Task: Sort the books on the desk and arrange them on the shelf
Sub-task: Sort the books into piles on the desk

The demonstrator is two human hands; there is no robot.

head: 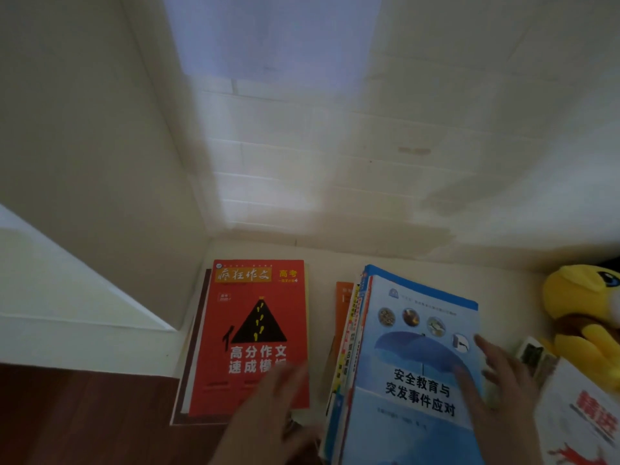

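A red book (255, 330) with a black triangle on its cover lies on top of a small pile at the left of the desk. To its right stands a taller stack topped by a light blue book (412, 364) with an umbrella picture. My left hand (271, 417) reaches in, blurred, over the red book's lower right corner with its fingers extended. My right hand (496, 387) lies flat with spread fingers on the right side of the blue book's cover. A white book with red print (583, 421) lies at the far right.
A yellow plush toy (583, 313) sits at the right edge. A small box (533, 354) lies between the toy and my right hand. A white side panel (100, 162) rises at the left, and a pale brick-pattern wall (335, 146) stands behind the desk (322, 263). Dark wood floor (84, 417) shows at lower left.
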